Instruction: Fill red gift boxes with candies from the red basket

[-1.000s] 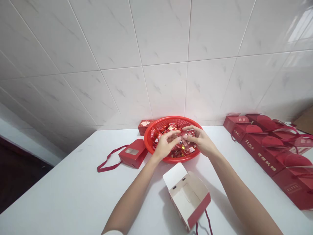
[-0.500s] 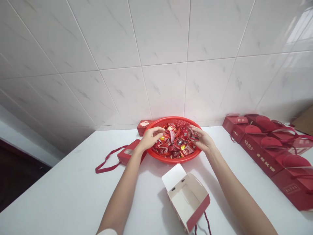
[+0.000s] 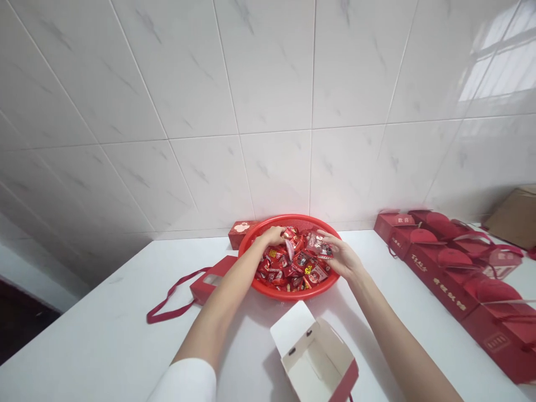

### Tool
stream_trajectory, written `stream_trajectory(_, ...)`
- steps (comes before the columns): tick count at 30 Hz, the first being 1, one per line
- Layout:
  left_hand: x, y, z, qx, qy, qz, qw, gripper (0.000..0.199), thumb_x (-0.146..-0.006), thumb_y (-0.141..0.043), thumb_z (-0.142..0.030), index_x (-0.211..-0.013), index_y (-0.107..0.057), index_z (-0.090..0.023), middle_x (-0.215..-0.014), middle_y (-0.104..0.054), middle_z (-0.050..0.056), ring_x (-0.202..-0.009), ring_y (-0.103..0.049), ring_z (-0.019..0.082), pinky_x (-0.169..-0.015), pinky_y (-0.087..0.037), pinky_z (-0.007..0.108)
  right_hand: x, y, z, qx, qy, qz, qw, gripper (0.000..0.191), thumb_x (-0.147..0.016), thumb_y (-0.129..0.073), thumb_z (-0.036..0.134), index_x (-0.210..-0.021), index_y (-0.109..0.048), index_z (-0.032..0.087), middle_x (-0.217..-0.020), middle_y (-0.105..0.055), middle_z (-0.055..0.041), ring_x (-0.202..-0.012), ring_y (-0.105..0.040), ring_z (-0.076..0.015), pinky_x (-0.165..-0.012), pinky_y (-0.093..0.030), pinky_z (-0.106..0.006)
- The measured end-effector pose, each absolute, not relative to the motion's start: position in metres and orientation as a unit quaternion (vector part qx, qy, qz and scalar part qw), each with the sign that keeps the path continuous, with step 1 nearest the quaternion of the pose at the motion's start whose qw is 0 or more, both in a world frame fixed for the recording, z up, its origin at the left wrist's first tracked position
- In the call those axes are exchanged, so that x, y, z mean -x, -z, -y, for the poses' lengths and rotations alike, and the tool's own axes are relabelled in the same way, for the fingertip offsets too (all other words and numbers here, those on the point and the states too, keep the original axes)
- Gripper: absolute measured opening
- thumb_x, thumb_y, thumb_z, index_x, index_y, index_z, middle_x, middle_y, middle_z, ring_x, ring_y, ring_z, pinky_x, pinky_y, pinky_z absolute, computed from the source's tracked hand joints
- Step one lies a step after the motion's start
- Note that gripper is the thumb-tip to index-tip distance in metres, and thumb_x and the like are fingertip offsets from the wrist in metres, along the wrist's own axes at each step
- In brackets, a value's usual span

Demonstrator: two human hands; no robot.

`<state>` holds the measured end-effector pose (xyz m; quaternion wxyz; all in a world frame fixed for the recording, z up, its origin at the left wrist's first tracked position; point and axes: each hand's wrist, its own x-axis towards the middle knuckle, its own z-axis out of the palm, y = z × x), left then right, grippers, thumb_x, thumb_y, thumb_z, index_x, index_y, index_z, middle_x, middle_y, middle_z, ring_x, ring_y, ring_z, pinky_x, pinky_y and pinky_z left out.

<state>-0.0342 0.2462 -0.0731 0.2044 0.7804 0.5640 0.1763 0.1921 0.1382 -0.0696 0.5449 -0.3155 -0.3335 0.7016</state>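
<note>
A red plastic basket [image 3: 288,296] full of red-wrapped candies [image 3: 293,265] stands against the tiled wall. My left hand [image 3: 274,236] reaches into the back left of the basket, its fingers bent down among the candies; the fingertips are hidden. At the basket's right side, my right hand [image 3: 341,255] has its fingers closed on a clear-and-red candy packet [image 3: 318,245]. Nearer to me, below the basket, an open box [image 3: 316,363] with a white inside and a red outside has its flap up; nothing shows inside it.
Several closed red boxes [image 3: 444,290] stand in rows at the right. Left of the basket lies a red box [image 3: 205,286] with a ribbon handle. A small red box [image 3: 240,231] sits behind it, and a brown carton [image 3: 513,218] is at the far right.
My left hand has moved right and deeper into the candies. My right hand has shifted slightly inward with the packet. The camera view has tilted up a little.
</note>
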Motion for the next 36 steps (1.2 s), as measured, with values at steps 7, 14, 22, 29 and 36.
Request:
stream_trajectory(7,0.047,0.066,-0.231,-0.776,-0.227,-0.547,0.217,0.013,-0.067,-0.065,-0.027,-0.062,-0.056,-0.018,-0.064,-0.059,-0.003,-0.065,-0.056,0.017,-0.063,-0.043,0.025,-0.188,0.065,-0.135,0.319,-0.713,0.307,0.544,0.035,-0.059,-0.071,0.011,-0.092,-0.07,0.023,-0.083,-0.072,0.0001,-0.077,-0.066,-0.0162,-0.071,-0.057,-0.028)
stream_trajectory(14,0.044,0.06,-0.228,-0.713,-0.293,-0.621,0.141,0.012,-0.078,-0.057,-0.025,-0.081,-0.064,-0.016,-0.083,-0.069,0.006,-0.083,-0.061,0.022,-0.077,-0.043,0.029,-0.188,0.063,-0.135,0.299,-0.716,0.304,0.552,0.026,-0.063,-0.07,0.011,-0.088,-0.068,0.02,-0.098,-0.075,-0.0049,-0.084,-0.068,-0.0163,-0.07,-0.057,-0.024)
stream_trajectory(22,0.044,0.062,-0.229,-0.681,-0.251,-0.677,0.12,0.02,-0.087,-0.049,-0.027,-0.085,-0.066,-0.015,-0.091,-0.072,0.01,-0.088,-0.064,0.024,-0.075,-0.044,0.028,-0.187,0.062,-0.134,0.313,-0.712,0.28,0.563,0.026,-0.064,-0.067,0.004,-0.085,-0.065,0.02,-0.092,-0.076,-0.0065,-0.089,-0.071,-0.0173,-0.072,-0.06,-0.025)
stream_trajectory(29,0.04,0.073,-0.233,-0.734,-0.172,-0.642,0.141,0.021,-0.077,-0.06,-0.017,-0.095,-0.068,-0.015,-0.106,-0.072,0.011,-0.097,-0.066,0.024,-0.082,-0.048,0.027,-0.186,0.061,-0.129,0.288,-0.706,0.352,0.543,0.023,-0.061,-0.068,0.007,-0.081,-0.068,0.02,-0.081,-0.074,-0.0018,-0.066,-0.066,-0.0138,-0.066,-0.058,-0.027)
stream_trajectory(36,0.041,0.082,-0.238,-0.762,-0.119,-0.616,0.161,0.027,-0.072,-0.064,-0.016,-0.098,-0.07,-0.018,-0.104,-0.073,0.007,-0.097,-0.067,0.024,-0.081,-0.05,0.026,-0.186,0.061,-0.129,0.3,-0.694,0.345,0.556,0.02,-0.057,-0.071,0.01,-0.074,-0.066,0.019,-0.078,-0.073,-0.0009,-0.063,-0.064,-0.0132,-0.061,-0.054,-0.025)
